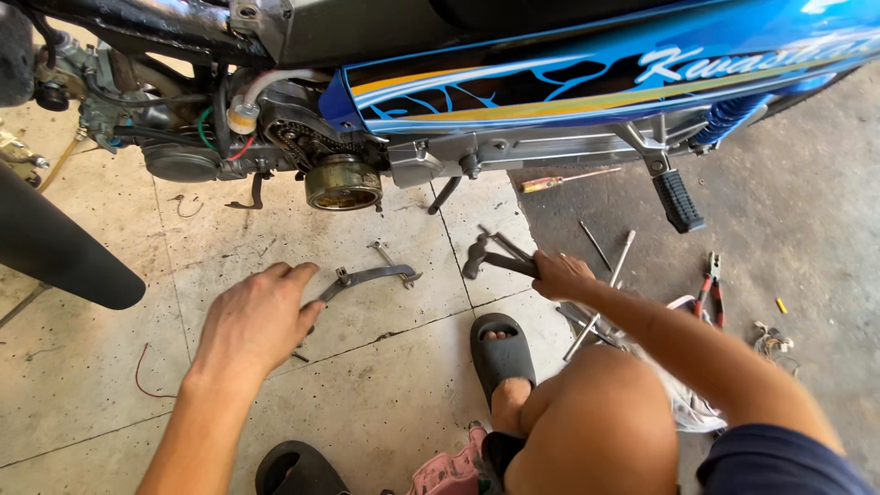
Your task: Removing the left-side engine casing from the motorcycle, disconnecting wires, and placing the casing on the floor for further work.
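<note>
My left hand (257, 316) rests on the floor with its fingers on the end of a curved grey metal lever (367, 277). My right hand (559, 273) grips the handle of a dark hammer (486, 254), whose head points left, just above the floor. In front of me stands a blue motorcycle (596, 73) with its engine (312, 151) exposed and a round brass-coloured part (344, 183) showing. My knee and my foot in a black sandal (502, 353) are below the right hand.
Tools lie on the floor to the right: a screwdriver (568, 180), thin metal rods (610, 275), red-handled pliers (710, 289). A footpeg (678, 200) hangs from the bike. A black tyre edge (55, 247) is at left. A red wire (142, 371) lies on the tiles.
</note>
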